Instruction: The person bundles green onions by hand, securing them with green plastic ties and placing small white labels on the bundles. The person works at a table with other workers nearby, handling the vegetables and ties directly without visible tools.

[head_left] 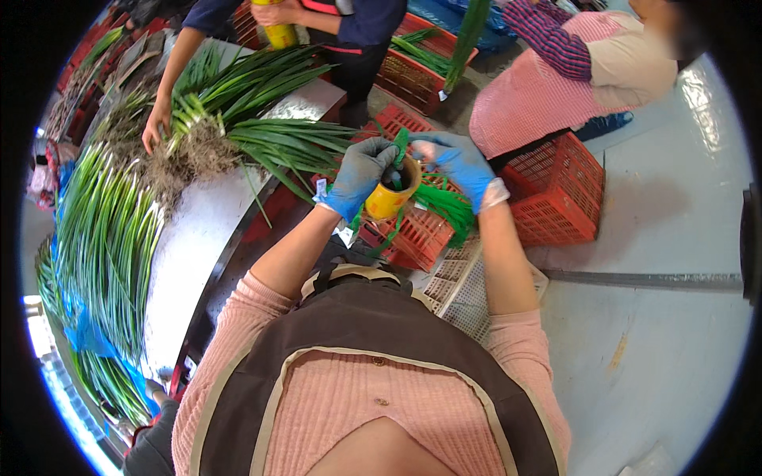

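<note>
My left hand (364, 172), in a blue glove dirtied grey, is closed at the rim of a yellow tube (384, 201), with a green mesh strip (400, 146) between its fingers. Just right of the tube's mouth is my right hand (455, 163), also in a blue glove, with fingers bent near the strip; whether it grips anything is unclear. A bundle of green mesh netting (446, 208) with white tags hangs below my right hand. To the left, green onions (286, 140) with dirty roots reach from the metal table towards my left hand.
Many more green onions (101, 232) lie along the metal table (190, 238). A co-worker's hand (158, 125) touches the rooted bunch; their other hand holds a yellow tube (280, 33). Red crates (553, 190) stand ahead and right, a white crate (470, 285) close by. Another person sits at upper right.
</note>
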{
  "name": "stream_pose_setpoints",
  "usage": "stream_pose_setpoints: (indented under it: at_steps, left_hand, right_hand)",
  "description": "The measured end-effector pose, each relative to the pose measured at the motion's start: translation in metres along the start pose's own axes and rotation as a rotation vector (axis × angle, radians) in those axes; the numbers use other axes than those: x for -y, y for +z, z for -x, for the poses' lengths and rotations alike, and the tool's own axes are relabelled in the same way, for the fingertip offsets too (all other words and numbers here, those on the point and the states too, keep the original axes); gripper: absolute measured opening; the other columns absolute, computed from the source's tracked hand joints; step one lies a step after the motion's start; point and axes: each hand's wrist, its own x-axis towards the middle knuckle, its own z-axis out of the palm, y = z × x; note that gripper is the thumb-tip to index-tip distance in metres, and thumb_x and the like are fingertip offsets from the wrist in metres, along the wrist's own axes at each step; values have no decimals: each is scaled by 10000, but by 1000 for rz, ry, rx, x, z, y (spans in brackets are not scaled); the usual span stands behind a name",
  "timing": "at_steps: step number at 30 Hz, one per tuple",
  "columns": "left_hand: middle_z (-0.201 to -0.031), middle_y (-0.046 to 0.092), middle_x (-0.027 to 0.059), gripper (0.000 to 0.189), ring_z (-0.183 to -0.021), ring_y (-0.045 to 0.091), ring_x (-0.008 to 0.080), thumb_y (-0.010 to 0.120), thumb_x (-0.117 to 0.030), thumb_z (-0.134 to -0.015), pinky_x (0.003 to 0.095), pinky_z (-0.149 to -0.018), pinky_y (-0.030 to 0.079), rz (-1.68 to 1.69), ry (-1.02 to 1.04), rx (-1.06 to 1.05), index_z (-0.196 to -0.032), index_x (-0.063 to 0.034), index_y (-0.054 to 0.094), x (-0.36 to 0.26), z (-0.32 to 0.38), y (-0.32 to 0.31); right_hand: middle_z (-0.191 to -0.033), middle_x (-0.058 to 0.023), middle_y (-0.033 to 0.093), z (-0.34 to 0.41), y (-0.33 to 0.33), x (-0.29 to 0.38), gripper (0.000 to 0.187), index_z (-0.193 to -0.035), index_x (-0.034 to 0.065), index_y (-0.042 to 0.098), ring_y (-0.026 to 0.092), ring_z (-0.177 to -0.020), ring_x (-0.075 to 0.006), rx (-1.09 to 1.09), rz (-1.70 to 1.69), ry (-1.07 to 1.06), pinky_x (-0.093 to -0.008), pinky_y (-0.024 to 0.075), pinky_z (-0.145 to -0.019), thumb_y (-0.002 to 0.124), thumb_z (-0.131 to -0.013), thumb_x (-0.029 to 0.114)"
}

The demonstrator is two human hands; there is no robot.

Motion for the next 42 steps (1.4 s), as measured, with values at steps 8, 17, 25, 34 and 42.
stream_pose_setpoints:
  at_steps: [8, 17, 25, 34, 42]
  left_hand:
    - [-784, 636, 33, 228, -690, 556, 110, 581, -218, -931, 270, -621, 460, 26, 159, -334, -925, -1, 652, 4, -32, -12]
    - [-759, 640, 130, 99, -635, 630, 230, 598, -153, -909, 316, -573, 474, -541, 749, -148, -943, -65, 629, 1, -12, 17]
    - [-786, 646, 138, 137, -669, 650, 308, 643, -134, -850, 344, -578, 517, -782, 830, 36, -979, -93, 620, 6, -5, 5]
    - [-799, 634, 136, 300, -692, 632, 336, 677, -304, -839, 379, -602, 506, -572, 459, -293, -989, -83, 543, -16, 18, 3]
    - [-722, 646, 54, 149, -622, 584, 126, 609, -121, -895, 263, -582, 482, 31, 173, 125, -862, 16, 655, -28, 32, -11]
  right_hand:
    - [-735, -102, 611, 33, 17, -25, 285, -805, 4, 620, 577, -678, -172, -40, 407, -65, -326, 457, -635, 579, -880, 276]
    - [-1287, -137, 548, 85, 3, -16, 625, -1336, 52, 467, 544, -1130, -247, 265, 282, 203, -363, 421, -960, 693, -801, 285]
    - [-1137, -105, 621, 41, -18, -46, 452, -1188, 18, 583, 572, -1019, -206, 275, -180, 124, -348, 445, -890, 656, -846, 303]
    - [-732, -36, 642, 21, 32, -42, 187, -911, 49, 654, 561, -527, -100, -123, -444, 230, -234, 455, -473, 694, -837, 216]
    - [-593, -1, 565, 10, 54, -26, 363, -748, 51, 629, 491, -467, -100, -328, -297, 148, -276, 410, -458, 595, -900, 379]
